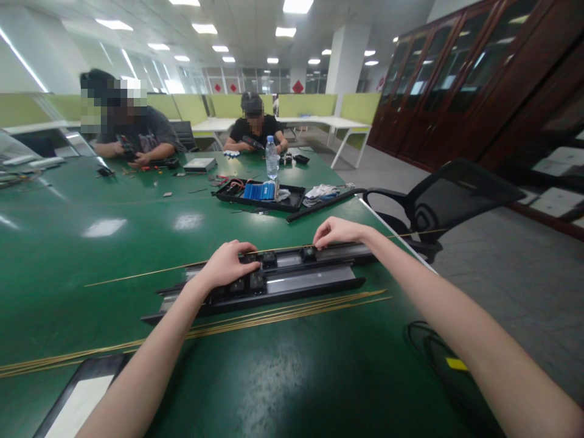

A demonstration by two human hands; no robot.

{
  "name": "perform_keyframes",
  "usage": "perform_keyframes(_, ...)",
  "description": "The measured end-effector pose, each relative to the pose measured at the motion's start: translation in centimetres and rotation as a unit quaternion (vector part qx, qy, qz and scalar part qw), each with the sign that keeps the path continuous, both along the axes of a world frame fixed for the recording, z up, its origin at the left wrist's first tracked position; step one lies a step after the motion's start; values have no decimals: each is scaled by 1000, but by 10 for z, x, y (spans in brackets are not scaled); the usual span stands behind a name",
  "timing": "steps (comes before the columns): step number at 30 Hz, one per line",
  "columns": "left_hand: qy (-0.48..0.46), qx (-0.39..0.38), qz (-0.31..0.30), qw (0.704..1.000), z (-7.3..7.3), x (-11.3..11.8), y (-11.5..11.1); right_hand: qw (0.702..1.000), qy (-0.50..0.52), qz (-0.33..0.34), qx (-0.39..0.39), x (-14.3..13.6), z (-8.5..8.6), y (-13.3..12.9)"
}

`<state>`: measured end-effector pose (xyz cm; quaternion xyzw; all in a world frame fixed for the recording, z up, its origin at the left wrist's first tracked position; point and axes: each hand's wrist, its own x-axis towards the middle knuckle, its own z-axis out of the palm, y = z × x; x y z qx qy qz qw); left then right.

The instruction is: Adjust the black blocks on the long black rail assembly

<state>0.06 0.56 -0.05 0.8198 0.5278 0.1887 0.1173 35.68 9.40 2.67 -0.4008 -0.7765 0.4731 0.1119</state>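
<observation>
Two long black trays with grey metallic insides, a rear one [292, 260] and a front one [314, 280], lie side by side on the green table [292, 365]. Small black blocks [257, 281] sit in them. My left hand [232, 263] rests over the left part of the trays, thumb and fingers apart around a black block. At the rear tray, the fingertips of my right hand [335, 232] are pinched beside another black block [309, 252]; what lies between them is too small to tell. A thin golden rod [150, 275] runs along the rear tray.
Several golden rods [292, 311] lie in front of the trays. Behind are a black tray of tools [292, 205], gloves [322, 193], a bottle [271, 159] and a black strip [319, 207]. Two people sit across the table. A chair [456, 194] and black cable [426, 344] are at the right.
</observation>
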Motion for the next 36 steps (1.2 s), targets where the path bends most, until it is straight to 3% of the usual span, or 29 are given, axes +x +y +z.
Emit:
perform_keyframes(9,-7,6,-6,1000,-3,-1,1,999,17,5,-49,1,-11,12)
perform_keyframes(24,-7,-9,1,1000,6,4,-4,997,18,47,-51,-2,-8,18)
perform_keyframes(36,-3,-12,4,1000,7,4,-5,997,26,39,-57,-5,-10,16)
